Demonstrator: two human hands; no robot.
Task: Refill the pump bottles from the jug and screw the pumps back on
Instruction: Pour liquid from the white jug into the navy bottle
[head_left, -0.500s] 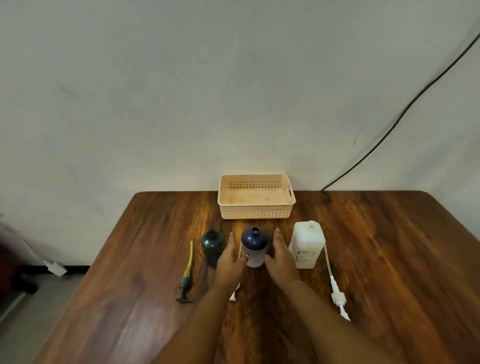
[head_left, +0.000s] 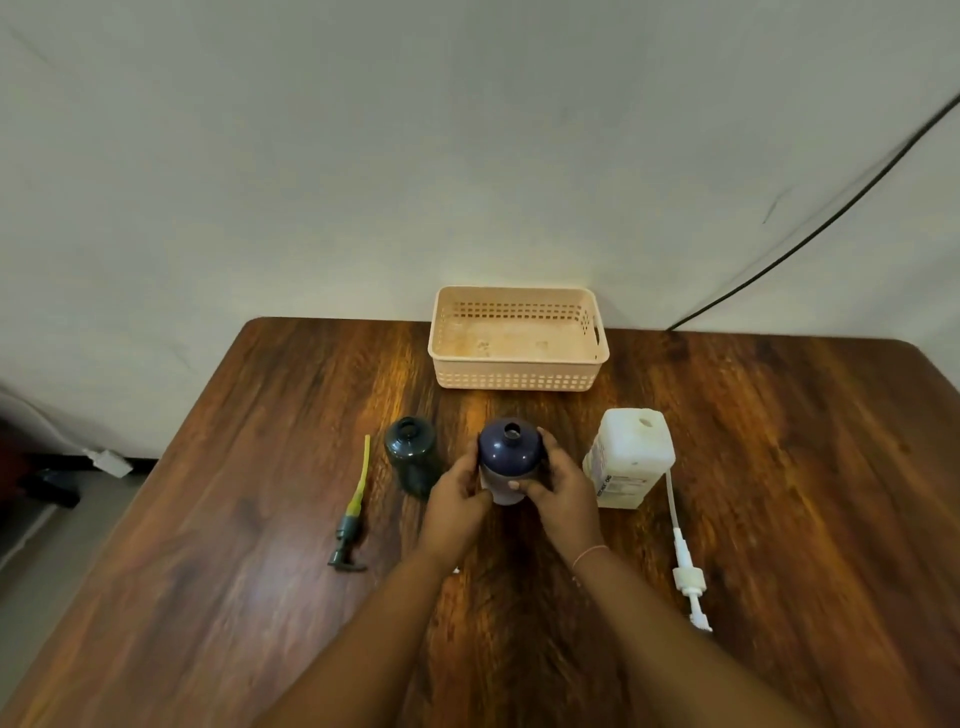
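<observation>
A dark blue bottle (head_left: 508, 452) with a pale lower half stands open-necked at the table's middle. My left hand (head_left: 457, 496) and my right hand (head_left: 563, 491) both wrap around its sides. Left of it stands a dark green bottle (head_left: 411, 457), also without a pump. Its green pump with a yellow tube (head_left: 353, 512) lies flat further left. A white rectangular jug (head_left: 628, 457), its top hole open, stands to the right. A white pump with a long tube (head_left: 685, 561) lies on the table beside the jug.
A beige perforated basket (head_left: 519, 382) sits at the table's far edge against the wall. The wooden table (head_left: 779, 493) has bare room left and right. A black cable (head_left: 810, 234) runs down the wall at the right.
Both hands have closed in from beside the blue bottle and now grip it. The camera view has shifted slightly closer.
</observation>
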